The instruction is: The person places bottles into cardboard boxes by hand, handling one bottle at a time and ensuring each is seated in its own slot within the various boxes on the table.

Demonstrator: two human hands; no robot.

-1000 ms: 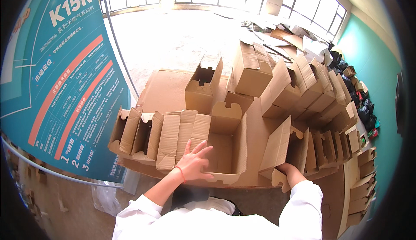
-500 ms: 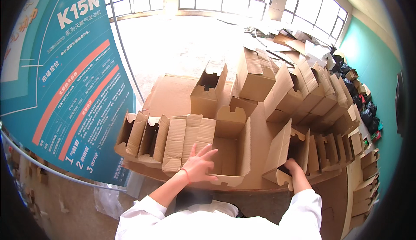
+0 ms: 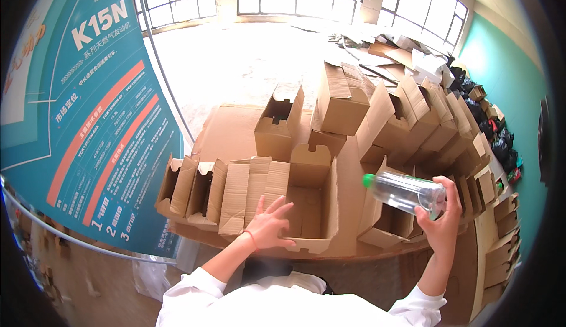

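A clear plastic bottle with a green cap [image 3: 396, 191] lies sideways in the air, its cap pointing left. My right hand [image 3: 442, 214] is closed around the bottle's base end. Below it stands an open cardboard box [image 3: 386, 224]. My left hand [image 3: 270, 225] has its fingers spread over the near left edge of another open cardboard box [image 3: 311, 212], whose inside looks bare. Beside that hand, to the left, is a box with folded flaps [image 3: 237, 197]. Whether the left fingers touch the cardboard is hard to tell.
Open narrow boxes [image 3: 204, 194] stand at the table's left end. Taller boxes [image 3: 280, 123] and a stacked box [image 3: 343, 106] are at the back, with several more [image 3: 439, 114] crowded right. A blue-green banner [image 3: 88, 126] rises at left. Dark bags [image 3: 502, 150] lie along the green wall.
My right hand has come up out of the right-hand box, bringing the bottle up and into view. The left hand stays in almost the same place.
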